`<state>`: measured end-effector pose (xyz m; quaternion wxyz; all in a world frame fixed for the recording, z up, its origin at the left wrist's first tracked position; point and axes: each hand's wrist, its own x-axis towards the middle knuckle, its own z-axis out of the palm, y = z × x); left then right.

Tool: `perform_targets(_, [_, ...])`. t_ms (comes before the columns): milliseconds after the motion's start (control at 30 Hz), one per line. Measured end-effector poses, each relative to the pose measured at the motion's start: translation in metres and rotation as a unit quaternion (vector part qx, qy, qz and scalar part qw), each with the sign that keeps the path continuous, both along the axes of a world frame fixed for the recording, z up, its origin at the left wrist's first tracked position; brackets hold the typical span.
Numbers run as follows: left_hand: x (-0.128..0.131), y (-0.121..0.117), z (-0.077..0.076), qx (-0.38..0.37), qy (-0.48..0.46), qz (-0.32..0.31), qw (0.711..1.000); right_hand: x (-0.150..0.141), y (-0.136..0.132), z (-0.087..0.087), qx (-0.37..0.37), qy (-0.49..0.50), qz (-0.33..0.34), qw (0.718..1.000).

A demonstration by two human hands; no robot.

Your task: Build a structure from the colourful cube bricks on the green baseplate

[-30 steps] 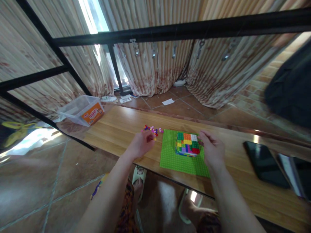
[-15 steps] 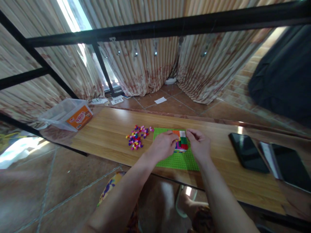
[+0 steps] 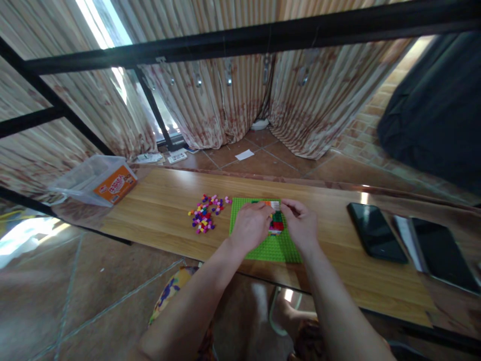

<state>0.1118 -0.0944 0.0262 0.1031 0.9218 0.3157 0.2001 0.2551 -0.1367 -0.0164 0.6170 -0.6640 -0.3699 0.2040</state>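
A small build of colourful toy bricks (image 3: 277, 226), with red, green, white and orange showing, sits on a green studded baseplate (image 3: 276, 252). My left hand (image 3: 251, 223) covers the build's left part, its fingers bent and closed against the bricks. At the back right corner of the build is my right hand (image 3: 301, 224), thumb and fingertips pinched together; anything between them is too small to make out. Left of the baseplate lies a loose heap of small bricks (image 3: 203, 220) in pink, purple, red and yellow.
The wooden bench top (image 3: 161, 215) carries a black phone (image 3: 377, 233) on the right, beside another dark device (image 3: 443, 253). At the left end stands a clear plastic box (image 3: 88, 181) with an orange label. A black metal rail (image 3: 225, 45) crosses beyond the bench, before curtains.
The whole view has shifted slightly, so the bench and things on it appear further left. My left hand now covers more of the build's left side; my right hand stays at its right corner.
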Motion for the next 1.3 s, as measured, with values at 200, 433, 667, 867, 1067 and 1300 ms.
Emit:
perform_targets(200, [0.000,-0.003,-0.006,-0.031,-0.045,0.036,0.998,0.000,-0.001,-0.001,-0.001,0.074,0.048,0.996])
perform_targets(433, [0.001,-0.003,-0.008,-0.053,-0.053,0.058,0.996,-0.001,-0.004,-0.005,-0.032,0.071,0.108,0.991])
perform_targets(667, [0.001,-0.001,-0.009,-0.066,-0.049,0.057,0.995,-0.001,-0.002,-0.006,-0.050,0.054,0.081,0.994])
perform_targets(867, [0.001,-0.001,-0.009,-0.066,-0.048,0.059,0.995,-0.001,-0.003,-0.002,-0.063,0.033,0.073,0.995])
perform_targets(1067, [0.002,-0.002,-0.010,-0.076,-0.064,0.055,0.994,0.000,-0.003,-0.006,-0.061,0.019,0.084,0.994])
perform_targets(1300, [-0.029,0.011,-0.009,-0.098,-0.149,0.080,0.981,-0.001,-0.008,-0.007,-0.047,0.065,0.077,0.994])
